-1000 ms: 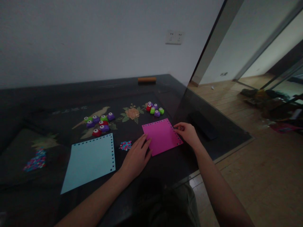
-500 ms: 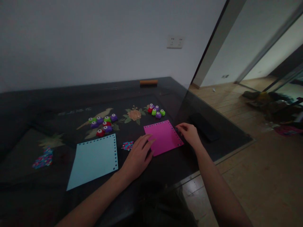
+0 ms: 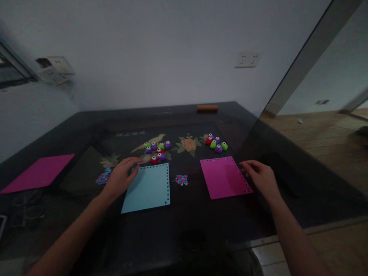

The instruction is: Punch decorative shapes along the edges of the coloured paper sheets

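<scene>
My left hand (image 3: 122, 175) reaches over the top left corner of a light blue sheet (image 3: 151, 189), its fingers stretched and the thumb apart. Small star-like marks or holes line that sheet's top and right edges. At the right edge of a pink sheet (image 3: 225, 179), my right hand (image 3: 260, 177) is pinched; something thin seems to show at its fingertips, too small to name. Similar small marks run along the pink sheet's top and right edges. Between the two sheets lies a little heap of pink, blue and white bits (image 3: 182, 179). Another such heap (image 3: 104, 176) is beside my left hand.
Behind the sheets sit two groups of craft punches with eye-like tops, one left (image 3: 158, 152) and one right (image 3: 217, 144). A brown bar (image 3: 207, 108) lies at the dark table's back. Another pink sheet (image 3: 40, 172) is far left, and a dark flat object (image 3: 283, 172) at right.
My left hand has left the pink sheet and moved left to the light blue sheet's top corner. My right hand stays pinched at the pink sheet's edge. The view has turned left.
</scene>
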Available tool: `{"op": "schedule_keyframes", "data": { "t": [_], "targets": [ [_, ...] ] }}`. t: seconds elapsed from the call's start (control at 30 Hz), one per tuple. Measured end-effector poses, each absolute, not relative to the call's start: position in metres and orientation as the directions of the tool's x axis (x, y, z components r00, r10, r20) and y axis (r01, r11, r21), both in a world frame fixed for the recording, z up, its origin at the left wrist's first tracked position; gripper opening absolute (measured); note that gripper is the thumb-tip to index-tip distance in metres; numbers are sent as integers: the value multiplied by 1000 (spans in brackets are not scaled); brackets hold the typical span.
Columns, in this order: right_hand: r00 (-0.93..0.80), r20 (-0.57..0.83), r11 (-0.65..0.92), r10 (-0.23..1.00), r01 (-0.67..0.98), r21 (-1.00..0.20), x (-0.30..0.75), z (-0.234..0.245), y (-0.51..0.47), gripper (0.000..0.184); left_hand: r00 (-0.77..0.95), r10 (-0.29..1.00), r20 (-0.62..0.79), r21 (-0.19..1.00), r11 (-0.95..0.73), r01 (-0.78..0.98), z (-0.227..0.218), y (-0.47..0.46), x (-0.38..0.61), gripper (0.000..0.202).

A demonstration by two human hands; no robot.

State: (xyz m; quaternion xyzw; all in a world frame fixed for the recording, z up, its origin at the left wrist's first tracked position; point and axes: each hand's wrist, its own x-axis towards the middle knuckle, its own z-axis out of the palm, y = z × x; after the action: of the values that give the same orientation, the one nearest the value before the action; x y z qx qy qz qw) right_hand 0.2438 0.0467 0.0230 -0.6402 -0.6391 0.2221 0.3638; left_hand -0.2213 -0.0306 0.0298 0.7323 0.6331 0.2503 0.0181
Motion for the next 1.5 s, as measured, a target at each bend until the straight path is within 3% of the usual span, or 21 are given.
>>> {"op": "schedule_keyframes", "data": {
  "t": [0.13,0.27,0.4,0.5,0.77,0.93,1.07,1.37,1.5],
  "targets": [
    [4,238,174,971,670,-722,224,35,47,30,48,964,260,354,-142,924,15,-33,-247,38],
    [-244,259,356,935,623,-697,171,53,40,21,82,984,158,354,-134,926,12,-38,-246,53],
    [-584,183,560,791,571,-600,100,63,33,16,93,990,101,346,-123,930,10,-42,-248,62],
    [-697,150,665,701,563,-490,55,58,35,22,98,988,121,345,-135,929,6,-42,-253,66],
    [-739,144,748,658,619,-238,4,26,48,43,114,979,167,315,-163,935,1,-40,-257,65],
    [-751,150,765,643,622,-167,5,25,45,42,129,982,135,306,-165,938,6,-40,-255,62],
    [-750,148,763,645,620,-182,7,29,43,40,124,984,129,305,-159,939,7,-41,-254,63],
    [-705,160,710,691,621,-332,5,29,45,37,137,981,137,312,-174,934,14,-42,-249,55],
    [-696,129,682,707,620,-388,4,24,50,31,113,986,120,301,-145,943,15,-41,-248,64]
  ]
}}
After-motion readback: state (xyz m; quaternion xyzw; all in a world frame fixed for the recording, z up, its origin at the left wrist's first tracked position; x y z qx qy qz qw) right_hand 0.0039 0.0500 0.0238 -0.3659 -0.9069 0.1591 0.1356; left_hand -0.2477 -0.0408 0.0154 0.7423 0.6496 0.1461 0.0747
